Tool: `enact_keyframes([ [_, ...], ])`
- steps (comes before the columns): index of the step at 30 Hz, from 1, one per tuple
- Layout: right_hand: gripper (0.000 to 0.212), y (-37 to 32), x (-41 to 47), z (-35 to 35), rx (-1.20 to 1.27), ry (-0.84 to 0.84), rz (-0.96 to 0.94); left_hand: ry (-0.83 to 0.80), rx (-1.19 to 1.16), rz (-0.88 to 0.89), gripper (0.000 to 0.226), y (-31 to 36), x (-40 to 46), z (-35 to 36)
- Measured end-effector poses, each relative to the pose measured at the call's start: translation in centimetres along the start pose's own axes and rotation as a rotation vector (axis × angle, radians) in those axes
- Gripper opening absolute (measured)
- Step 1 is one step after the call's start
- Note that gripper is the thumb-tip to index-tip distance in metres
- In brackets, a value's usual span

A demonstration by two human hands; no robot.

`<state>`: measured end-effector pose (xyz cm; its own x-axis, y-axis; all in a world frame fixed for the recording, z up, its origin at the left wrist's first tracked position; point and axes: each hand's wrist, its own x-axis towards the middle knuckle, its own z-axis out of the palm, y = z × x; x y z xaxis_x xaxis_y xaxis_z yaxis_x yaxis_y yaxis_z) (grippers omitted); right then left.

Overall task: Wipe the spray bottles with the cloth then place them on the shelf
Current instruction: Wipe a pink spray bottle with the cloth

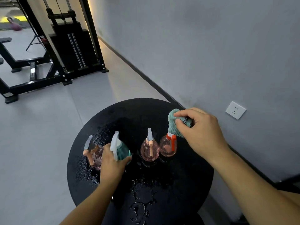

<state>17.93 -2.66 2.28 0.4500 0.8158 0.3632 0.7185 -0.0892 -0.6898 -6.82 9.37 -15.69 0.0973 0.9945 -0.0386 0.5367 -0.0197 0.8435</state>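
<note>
4 spray bottles stand upright in a loose row on a round black table (191,172), whose top is beaded and puddled with water. Taking the teal bottle (123,151) as the landmark: the left hand (112,161) wraps around its body from the near side, fingers curled round the lower half, so much of the bottle is hidden and only its white trigger head and upper shoulder show clearly. Just to its left, touching or nearly touching the hand, stands a pink bottle with a grey head (95,155); its lower right side is covered by the hand, and whether the 2 bottles touch cannot be told. To the right of the teal bottle, across a small gap, is a pink bottle with a pale orange trigger (149,149), and just beyond that a pink bottle with a red trigger (168,147); these 2 stand very close together, contact unclear. Above that last bottle, the right hand (201,132) pinches a bunched teal cloth (174,123) between thumb and fingers, with the cloth's lower end draped over the spray head, so the nozzle is hidden. Further right of the teal bottle, past the table's edge, a grey wall carries a white socket (235,110) above a dark skirting. Far beyond and to the left, a black weight machine (71,46) stands on the pale floor, its top cut off by the frame. The table's near edge and base run out of view at the bottom.
</note>
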Motion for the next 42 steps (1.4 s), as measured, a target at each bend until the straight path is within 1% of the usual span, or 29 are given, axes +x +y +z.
enact_keyframes([
  [5, 0.018, -0.3, -0.2, 0.3, -0.003, 0.002, -0.018, -0.024, -0.002, 0.0, 0.084, 0.3, -0.9, -0.6],
  [9, 0.018, -0.7, -0.3, 0.4, 0.005, 0.011, -0.032, -0.028, -0.029, 0.01, 0.092, 0.8, -1.6, -1.8],
  [12, 0.018, -1.1, -0.6, 0.5, 0.011, 0.005, -0.047, -0.007, -0.049, 0.023, 0.091, 1.7, -2.2, -2.6],
  [15, 0.018, -1.2, -0.7, 0.6, 0.018, -0.012, -0.041, 0.037, -0.007, 0.049, 0.092, 3.0, -3.0, -3.4],
  [17, 0.018, -1.1, -0.8, 0.6, 0.022, -0.011, -0.036, 0.091, 0.056, 0.081, 0.092, 3.9, -3.4, -4.1],
  [19, 0.018, -1.0, -0.9, 0.4, 0.022, -0.002, -0.032, 0.111, 0.101, 0.128, 0.093, 5.0, -3.6, -5.0],
  [23, 0.019, -0.7, -1.1, -0.2, 0.02, -0.008, -0.019, 0.109, 0.151, 0.276, 0.079, 6.9, -4.1, -5.6],
  [26, 0.019, -0.2, -1.1, -0.4, 0.015, -0.008, -0.005, 0.032, 0.186, 0.355, 0.062, 8.5, -4.9, -4.9],
  [30, 0.019, 0.4, -1.0, -0.4, 0.008, -0.014, 0.015, -0.124, 0.188, 0.385, 0.045, 9.4, -4.4, -2.0],
  [35, 0.019, 1.4, -0.7, -0.4, -0.013, -0.02, 0.024, -0.269, 0.19, 0.252, 0.04, 8.6, -1.5, 1.7],
  [38, 0.019, 2.0, -0.3, -0.3, -0.019, -0.012, 0.031, -0.361, 0.161, 0.22, 0.035, 8.2, 0.0, 2.9],
  [42, 0.019, 2.7, 0.1, 0.0, -0.028, -0.009, 0.033, -0.428, 0.062, 0.183, 0.024, 7.9, 1.3, 3.7],
])
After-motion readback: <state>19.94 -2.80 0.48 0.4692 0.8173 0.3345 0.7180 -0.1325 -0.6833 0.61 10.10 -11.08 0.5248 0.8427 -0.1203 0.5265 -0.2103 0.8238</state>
